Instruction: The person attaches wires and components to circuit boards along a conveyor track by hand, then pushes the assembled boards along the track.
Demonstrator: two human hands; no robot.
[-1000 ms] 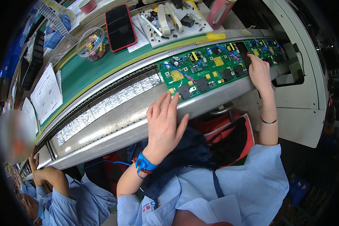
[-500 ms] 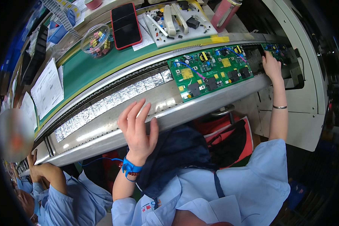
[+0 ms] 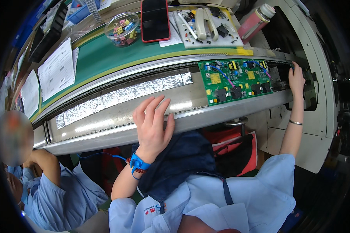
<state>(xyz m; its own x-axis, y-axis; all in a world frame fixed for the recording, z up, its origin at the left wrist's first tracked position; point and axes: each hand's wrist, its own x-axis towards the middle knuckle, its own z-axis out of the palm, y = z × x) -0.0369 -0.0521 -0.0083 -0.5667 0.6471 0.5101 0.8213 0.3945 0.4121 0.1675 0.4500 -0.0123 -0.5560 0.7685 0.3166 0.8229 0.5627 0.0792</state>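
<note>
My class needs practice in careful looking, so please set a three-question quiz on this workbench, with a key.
1. True or false: the foil lies left of the green boards.
2. Which of the worker's hands is nearer the white machine? A: left. B: right.
3. Fill in: the phone has a ____ rim.

Key:
1. True.
2. B, the right hand.
3. Red.

Head-worn fisheye looks down, close; dark rim unclear
</note>
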